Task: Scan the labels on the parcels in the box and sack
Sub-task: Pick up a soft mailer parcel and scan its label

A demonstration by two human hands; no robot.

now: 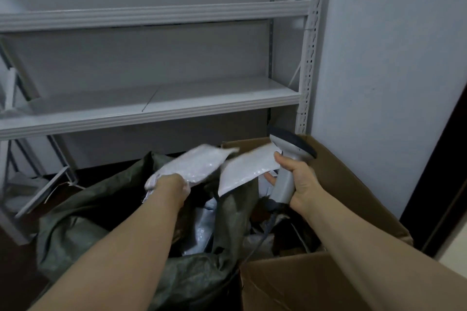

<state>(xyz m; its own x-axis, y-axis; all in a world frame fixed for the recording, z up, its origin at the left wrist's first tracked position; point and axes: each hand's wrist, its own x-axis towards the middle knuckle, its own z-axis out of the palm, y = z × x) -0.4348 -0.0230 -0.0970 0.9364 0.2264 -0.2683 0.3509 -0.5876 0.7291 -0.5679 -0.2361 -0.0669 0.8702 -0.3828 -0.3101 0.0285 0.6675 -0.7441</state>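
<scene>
My left hand (173,185) grips a white bubble-wrap parcel (194,165) above the open green sack (101,222). My right hand (298,182) holds the grey handle of a barcode scanner (285,179), whose dark head points up and right. Its thumb and fingertips also pinch a second white parcel (246,171) against the handle. The two parcels hang side by side, their edges nearly touching. No label shows on either parcel. The brown cardboard box (341,184) lies under my right forearm.
More pale parcels (204,225) lie inside the sack mouth. The scanner's cable (262,237) drops into the box. A grey metal shelf rack (156,106) stands behind, a white wall (379,83) to the right, and a dark floor at left.
</scene>
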